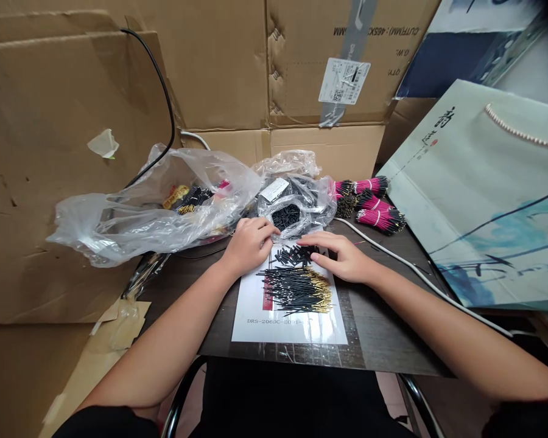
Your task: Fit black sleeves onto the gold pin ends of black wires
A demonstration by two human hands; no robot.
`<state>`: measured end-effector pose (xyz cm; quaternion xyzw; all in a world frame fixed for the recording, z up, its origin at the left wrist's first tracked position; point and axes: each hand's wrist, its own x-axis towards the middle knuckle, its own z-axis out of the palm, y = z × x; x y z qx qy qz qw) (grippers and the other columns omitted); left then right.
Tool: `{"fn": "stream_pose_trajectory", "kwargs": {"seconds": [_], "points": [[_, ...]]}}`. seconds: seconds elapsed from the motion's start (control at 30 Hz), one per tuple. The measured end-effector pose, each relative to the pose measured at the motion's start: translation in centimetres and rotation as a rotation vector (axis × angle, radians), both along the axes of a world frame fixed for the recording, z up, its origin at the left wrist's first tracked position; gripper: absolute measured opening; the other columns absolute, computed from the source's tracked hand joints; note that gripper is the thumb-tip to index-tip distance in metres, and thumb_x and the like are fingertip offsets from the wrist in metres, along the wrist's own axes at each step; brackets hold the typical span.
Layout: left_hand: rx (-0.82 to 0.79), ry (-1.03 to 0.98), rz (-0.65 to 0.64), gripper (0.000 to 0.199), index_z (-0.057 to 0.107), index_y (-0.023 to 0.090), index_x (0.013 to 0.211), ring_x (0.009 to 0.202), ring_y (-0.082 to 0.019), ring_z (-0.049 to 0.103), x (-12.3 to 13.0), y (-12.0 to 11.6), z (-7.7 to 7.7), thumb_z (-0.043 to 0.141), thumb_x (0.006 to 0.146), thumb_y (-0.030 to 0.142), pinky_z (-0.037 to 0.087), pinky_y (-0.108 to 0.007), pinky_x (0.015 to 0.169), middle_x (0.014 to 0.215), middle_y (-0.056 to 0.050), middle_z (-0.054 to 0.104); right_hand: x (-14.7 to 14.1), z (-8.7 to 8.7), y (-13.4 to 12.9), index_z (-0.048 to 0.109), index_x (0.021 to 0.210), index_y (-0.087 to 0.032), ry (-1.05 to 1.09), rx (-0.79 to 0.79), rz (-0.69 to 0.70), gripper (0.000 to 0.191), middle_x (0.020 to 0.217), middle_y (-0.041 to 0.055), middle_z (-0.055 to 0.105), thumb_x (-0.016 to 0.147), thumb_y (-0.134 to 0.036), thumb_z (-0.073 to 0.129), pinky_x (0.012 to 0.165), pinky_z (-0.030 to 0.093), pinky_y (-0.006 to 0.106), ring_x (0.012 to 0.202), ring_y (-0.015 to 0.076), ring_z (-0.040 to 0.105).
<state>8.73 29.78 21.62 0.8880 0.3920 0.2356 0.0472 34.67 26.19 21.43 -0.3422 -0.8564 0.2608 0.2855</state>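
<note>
**Left hand:** And there's your left hand [249,244], curled low with its fingers bunched against the clear plastic bag [301,204]. Was it pinching anything? I couldn't tell from this angle.

**Right hand:** Your right hand [342,258] was stretched fairly flat, fingers close together, with the fingertips [315,255] right on a loose pile of short black tubes [292,255]. No firm grip showed.

**Clear bag:** Its crinkled mouth gaped just above the sheet, showing a heap of matching black tubes [285,216] inside, with a white label [274,190] on top.

**Big bag:** To your left slumped a crumpled polythene bag [119,228], with black and gold bundles [194,198] and a yellow packet [176,196] showing through.

**Sheet:** A glossy white printed sheet [251,316], marked "DRS-2060C", lay on the dark tabletop [383,328], with the loose pile at its top edge.

**Wires:** Thin black wires with gold tips [296,291] fanned across the sheet, gold ends mostly to the right.

**Pink bundles:** Beyond your right hand sat tight bundles of pink wire [369,204], their ends splayed in black and gold.

**Backdrop:** Corrugated cardboard [329,73] rose behind, and a printed paper bag [484,201] with a pearl-bead handle [520,128] leaned to the right.
</note>
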Motion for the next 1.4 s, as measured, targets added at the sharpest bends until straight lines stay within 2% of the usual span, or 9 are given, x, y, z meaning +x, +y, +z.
{"fn": "stream_pose_trajectory", "kwargs": {"seconds": [0.1,0.23,0.33,0.47,0.7,0.9,1.1,1.4], "points": [[-0.002,-0.040,-0.008,0.031,0.063,0.022,0.107,0.102,-0.019,0.056,0.0,0.0,-0.1,0.044,0.085,0.010,0.038,-0.037,0.091,0.108,-0.004,0.060,-0.3,1.9,-1.3,0.063,0.111,-0.022,-0.174,0.080,-0.005,0.028,0.112,0.0051,0.064,0.087,-0.029,0.050,0.097,0.043,0.040,0.106,0.0181,0.056],[0.025,-0.098,0.022,0.033,0.063,0.022,0.111,0.103,-0.019,0.056,0.0,-0.2,0.0,0.044,0.086,0.010,0.041,-0.037,0.092,0.114,-0.006,0.056,-2.1,3.6,-3.7,0.062,0.106,-0.018,-0.487,0.154,0.028,0.031,0.098,0.0075,0.062,0.081,-0.034,0.054,0.081,0.043,0.037,0.091,0.0201,0.053],[0.034,-0.119,0.023,0.033,0.063,0.021,0.111,0.104,-0.020,0.055,0.1,-0.3,0.0,0.044,0.086,0.011,0.041,-0.038,0.092,0.114,-0.007,0.056,-3.7,3.5,-4.7,0.061,0.097,-0.016,-0.631,0.212,0.034,0.029,0.091,0.0089,0.060,0.076,-0.035,0.056,0.073,0.041,0.035,0.085,0.0209,0.052],[0.034,-0.120,0.022,0.032,0.064,0.021,0.109,0.103,-0.019,0.054,0.0,-0.4,-0.1,0.046,0.085,0.011,0.042,-0.037,0.092,0.111,-0.006,0.057,-5.1,2.5,-4.4,0.058,0.089,-0.015,-0.730,0.258,0.013,0.026,0.088,0.0095,0.060,0.071,-0.033,0.056,0.067,0.037,0.034,0.080,0.0212,0.053],[0.041,-0.134,0.022,0.031,0.064,0.021,0.107,0.101,-0.019,0.054,-0.1,-0.3,-0.2,0.046,0.084,0.010,0.041,-0.036,0.092,0.107,-0.005,0.057,-5.8,1.7,-3.9,0.057,0.088,-0.015,-0.760,0.342,0.037,0.023,0.085,0.0081,0.060,0.073,-0.032,0.055,0.063,0.035,0.033,0.074,0.0196,0.054],[0.040,-0.120,0.014,0.030,0.064,0.021,0.108,0.099,-0.020,0.055,-0.1,-0.3,-0.2,0.045,0.086,0.012,0.041,-0.037,0.091,0.104,-0.005,0.060,-5.2,0.7,-3.7,0.054,0.088,-0.015,-0.695,0.380,0.077,0.020,0.087,0.0066,0.057,0.087,-0.035,0.048,0.068,0.034,0.031,0.078,0.0171,0.051],[0.042,-0.109,-0.001,0.028,0.064,0.020,0.107,0.097,-0.019,0.055,-0.2,-0.3,-0.4,0.045,0.087,0.012,0.041,-0.036,0.090,0.103,-0.004,0.062,-4.9,-0.7,-3.9,0.052,0.088,-0.016,-0.625,0.431,0.008,0.028,0.087,0.0056,0.055,0.097,-0.034,0.032,0.070,0.032,0.031,0.080,0.0165,0.047],[0.050,-0.125,-0.010,0.027,0.064,0.019,0.105,0.095,-0.019,0.055,-0.2,-0.2,-0.5,0.045,0.087,0.011,0.042,-0.036,0.089,0.101,-0.004,0.062,-5.0,-1.2,-4.4,0.048,0.086,-0.017,-0.649,0.434,-0.070,0.022,0.087,0.0041,0.054,0.097,-0.032,0.036,0.069,0.025,0.032,0.077,0.0170,0.042]]}}
